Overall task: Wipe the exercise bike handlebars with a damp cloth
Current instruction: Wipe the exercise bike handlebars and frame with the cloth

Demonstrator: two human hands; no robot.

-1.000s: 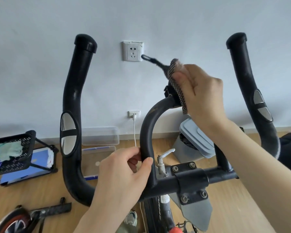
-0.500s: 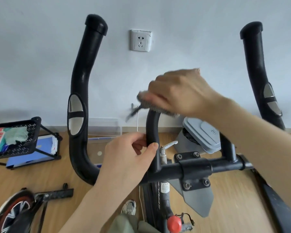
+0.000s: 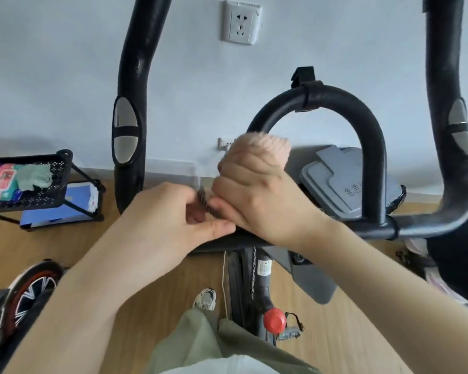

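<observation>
Both hands meet low on the left leg of the loop bar [image 3: 362,125]. The right hand [image 3: 257,193] is clenched round the cloth [image 3: 204,202] and the bar under it; half a second ago it was up at the loop's crown, so it has slid down the left leg, and the crown and right leg now stand bare. I judge that stroke nearly spent; the loop's foot and the horns remain. The left hand [image 3: 173,209] pinches at the cloth's edge beside the bar; whether it grips cloth or bar is blurred. Only a dark ribbed strip of cloth shows, running up and down along the bar. The left horn [image 3: 138,63] and right horn [image 3: 441,63] rise toward the wall.
</observation>
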